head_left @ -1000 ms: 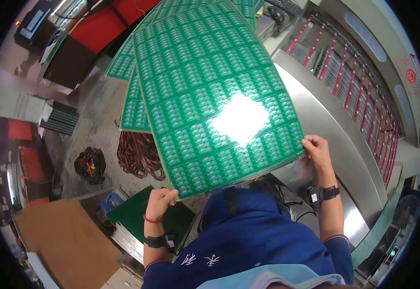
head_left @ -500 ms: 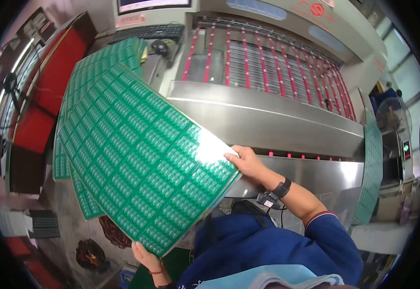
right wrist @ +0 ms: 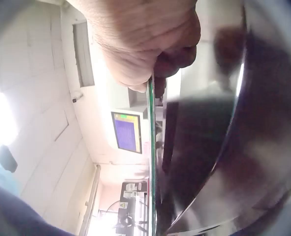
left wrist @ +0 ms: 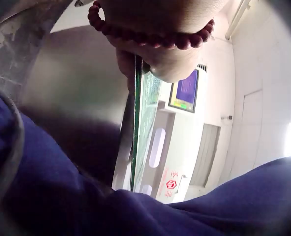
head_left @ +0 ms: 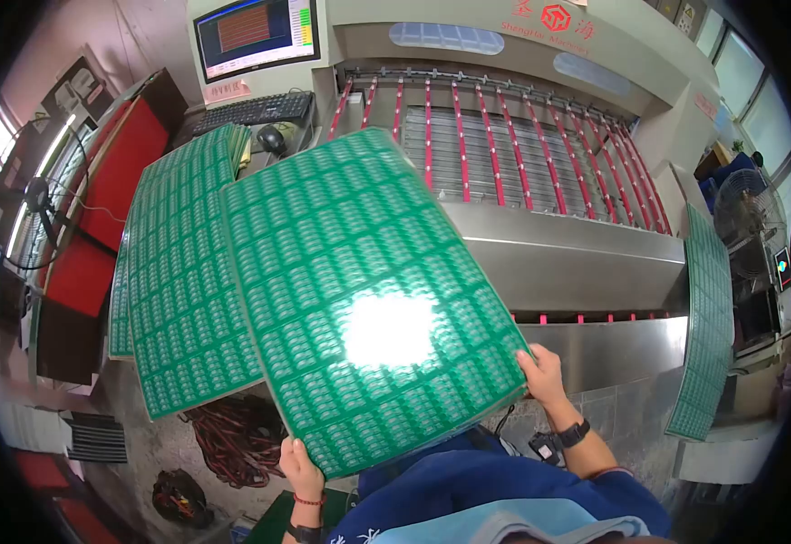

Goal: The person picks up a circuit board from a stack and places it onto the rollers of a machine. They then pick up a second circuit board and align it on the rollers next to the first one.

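Observation:
A large green circuit board panel (head_left: 323, 227), printed with rows of small repeated patterns and lit by a bright glare, is held tilted in front of the body. My left hand (head_left: 299, 467) pinches its near left corner between thumb and fingers. At the near right corner, my right hand (head_left: 542, 372) grips the edge, thumb on top. Both wrist views show the panel edge-on as a thin green line, with the left hand (left wrist: 160, 61) and the right hand (right wrist: 135, 44) closed over it. More green panels (head_left: 178, 281) lie fanned at the left, partly covered by the held one.
Ahead stands a machine with red-ringed rollers (head_left: 495, 145) behind a steel front ledge (head_left: 586, 263). A monitor (head_left: 255, 36), keyboard (head_left: 250, 109) and mouse (head_left: 271, 139) are at back left. Another green panel (head_left: 708, 317) stands at right. Dark red straps (head_left: 232, 444) lie on the floor.
The head view has turned toward the machine. The panel, first over the fanned panels, has swung right and now overlaps the machine's left front in view. Both hands keep their hold.

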`<state>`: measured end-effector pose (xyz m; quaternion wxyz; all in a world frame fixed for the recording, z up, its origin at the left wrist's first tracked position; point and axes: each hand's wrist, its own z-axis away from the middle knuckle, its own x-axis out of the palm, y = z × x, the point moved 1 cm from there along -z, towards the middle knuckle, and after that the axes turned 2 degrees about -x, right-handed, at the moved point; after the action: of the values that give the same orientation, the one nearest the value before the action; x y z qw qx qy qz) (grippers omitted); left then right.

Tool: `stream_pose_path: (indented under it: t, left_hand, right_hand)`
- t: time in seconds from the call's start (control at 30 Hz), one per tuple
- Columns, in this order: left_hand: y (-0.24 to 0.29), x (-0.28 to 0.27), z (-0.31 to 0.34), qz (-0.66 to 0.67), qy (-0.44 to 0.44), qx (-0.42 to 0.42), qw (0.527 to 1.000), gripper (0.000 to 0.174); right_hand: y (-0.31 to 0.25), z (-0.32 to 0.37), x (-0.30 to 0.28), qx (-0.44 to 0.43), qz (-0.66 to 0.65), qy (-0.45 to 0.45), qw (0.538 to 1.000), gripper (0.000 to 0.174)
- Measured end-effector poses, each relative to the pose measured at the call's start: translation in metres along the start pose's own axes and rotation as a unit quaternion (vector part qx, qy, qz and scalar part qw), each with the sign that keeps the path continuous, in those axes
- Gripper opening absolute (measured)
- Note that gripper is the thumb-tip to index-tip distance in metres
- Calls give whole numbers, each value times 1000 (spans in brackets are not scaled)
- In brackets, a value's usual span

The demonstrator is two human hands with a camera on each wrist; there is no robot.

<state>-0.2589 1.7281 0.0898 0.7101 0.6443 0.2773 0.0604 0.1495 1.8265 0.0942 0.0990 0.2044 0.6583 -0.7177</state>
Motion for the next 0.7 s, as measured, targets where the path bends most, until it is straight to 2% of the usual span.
stream_pose_path:
  t: [0.07,0.13,0.2,0.27,0.33,0.37,0.43,0.47,0.5,0.57,0.6,0.7]
  left_hand:
    - [13,24,-8,-47,-38,36,998,27]
    - [16,46,-20,-61,-68,28,995,26]
    - [13,69,-31,-76,-99,22,992,26]
    - [17,88,-44,-92,-123,65,986,26]
    - [46,104,-63,-151,-142,81,975,27]
    - [59,112,-74,-203,-161,92,961,27]
    - [59,130,-101,-217,-169,90,957,29]
    - [61,139,-115,-227,-180,88,953,31]
    - [69,148,-127,-227,-178,93,953,31]
    - [85,168,-151,-215,-192,95,953,34]
    - [88,176,-167,-264,-198,92,940,37]
    - [103,193,-213,-273,-199,125,933,36]
  right_hand:
    - [18,11,-21,-1,8,31,999,22]
    - [29,19,-42,27,-14,79,996,23]
    - [36,22,-58,49,-27,89,994,23]
    - [51,19,-69,71,-45,100,991,23]
    - [70,14,-77,77,-63,111,989,24]
    - [69,8,-79,79,-68,110,988,24]
    - [54,-16,-90,58,2,102,993,28]
    - [45,-26,-89,88,-60,102,989,32]
    - [56,-37,-89,85,-63,104,989,32]
    - [88,-68,-88,33,16,130,991,35]
    - [76,-78,-88,40,19,128,991,37]
    - [91,-108,-76,16,46,144,988,38]
